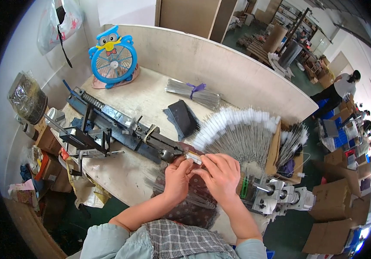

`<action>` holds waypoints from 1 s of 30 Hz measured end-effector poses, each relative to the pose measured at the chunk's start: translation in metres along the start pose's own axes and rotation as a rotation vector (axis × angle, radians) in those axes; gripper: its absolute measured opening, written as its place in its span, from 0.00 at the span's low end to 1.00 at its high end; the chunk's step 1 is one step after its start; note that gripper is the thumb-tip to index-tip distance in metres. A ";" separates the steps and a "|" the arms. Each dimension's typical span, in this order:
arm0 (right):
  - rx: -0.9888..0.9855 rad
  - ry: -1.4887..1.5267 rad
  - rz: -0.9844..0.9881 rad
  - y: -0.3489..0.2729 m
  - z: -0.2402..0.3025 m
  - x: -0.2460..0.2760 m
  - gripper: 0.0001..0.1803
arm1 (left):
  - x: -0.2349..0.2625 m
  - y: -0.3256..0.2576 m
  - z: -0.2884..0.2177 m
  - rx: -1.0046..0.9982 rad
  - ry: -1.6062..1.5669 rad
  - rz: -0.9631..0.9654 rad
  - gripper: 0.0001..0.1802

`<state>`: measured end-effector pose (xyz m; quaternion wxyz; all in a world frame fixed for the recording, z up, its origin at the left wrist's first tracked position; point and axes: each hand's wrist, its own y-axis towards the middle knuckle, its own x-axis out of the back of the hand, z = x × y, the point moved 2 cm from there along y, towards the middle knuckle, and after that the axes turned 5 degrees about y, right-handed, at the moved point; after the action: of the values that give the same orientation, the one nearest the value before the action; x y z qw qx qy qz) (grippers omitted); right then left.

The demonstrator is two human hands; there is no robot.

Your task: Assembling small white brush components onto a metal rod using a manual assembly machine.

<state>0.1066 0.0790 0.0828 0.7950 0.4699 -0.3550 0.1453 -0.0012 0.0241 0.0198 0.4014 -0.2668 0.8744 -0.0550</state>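
We are using both hands together at the front edge of the desk (151, 84). Our left hand (179, 179) is curling closed, and its thumb and finger are pinching the left end of a small white piece (193, 158). Our right hand (218, 175) is pinching the right end of the same piece with its fingertips. So the piece is sitting between our 2 hands, just beside the near end of a long dark metal machine (123, 127). Our fingers are hiding some of the piece, so we are not seeing its whole shape.

Below our hands, a dark spotted cloth (202, 206) is lying near our lap. Just past our right hand, lots of thin wires (237, 140) with white ends are spreading out like a fan. A cardboard box (273, 151) is standing beside them, and more wires are poking out of it. Nearer to us, a silver metal tool (280, 196) is standing at the right.

Farther back, a black flat thing (184, 119) is lying on the desk. Behind it, 1 bundle of wires (179, 89) is wearing a purple tie (196, 89). A blue bird-shaped fan (114, 62) is standing at the back left.
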 end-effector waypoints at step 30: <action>-0.377 0.040 0.610 -0.132 -0.026 0.003 0.09 | 0.187 -0.023 -0.076 -0.115 0.222 -0.456 0.29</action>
<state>0.1943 0.0330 -0.0077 0.7947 0.1843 -0.4839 0.3168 -0.1466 -0.0999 -0.0477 0.2642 -0.4719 0.8321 -0.1231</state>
